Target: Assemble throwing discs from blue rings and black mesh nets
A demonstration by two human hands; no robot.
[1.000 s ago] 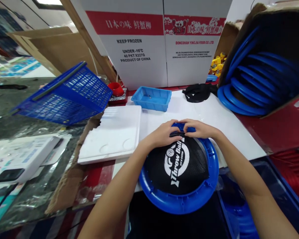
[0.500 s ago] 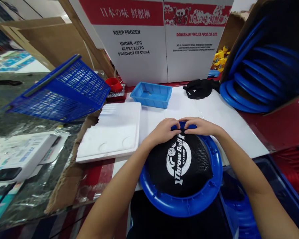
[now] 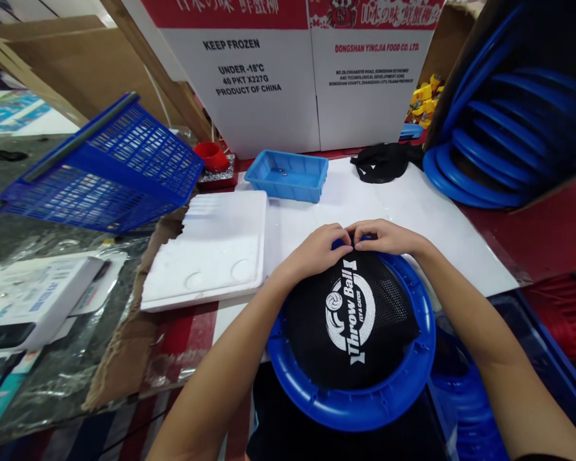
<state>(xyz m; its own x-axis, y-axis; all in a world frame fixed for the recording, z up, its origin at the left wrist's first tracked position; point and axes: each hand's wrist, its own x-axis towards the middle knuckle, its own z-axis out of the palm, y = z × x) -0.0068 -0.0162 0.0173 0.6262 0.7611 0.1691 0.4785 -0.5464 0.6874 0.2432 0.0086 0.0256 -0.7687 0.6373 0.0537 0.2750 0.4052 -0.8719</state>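
Head view: the blue ring (image 3: pixel 350 413), black mesh (image 3: pixel 308 336) filling its middle, sits close to the body, its far part over the white sheet (image 3: pixel 338 211). Left hand (image 3: pixel 322 250) and right hand (image 3: pixel 388 237) are nearly closed, side by side — fingers curled over the far rim, thumbs at the mesh edge — apparently gripping both together. Beyond stands the light-blue tray (image 3: pixel 310 189), probably kept within reach; more blue rings (image 3: pixel 477 186) lean stacked at right.
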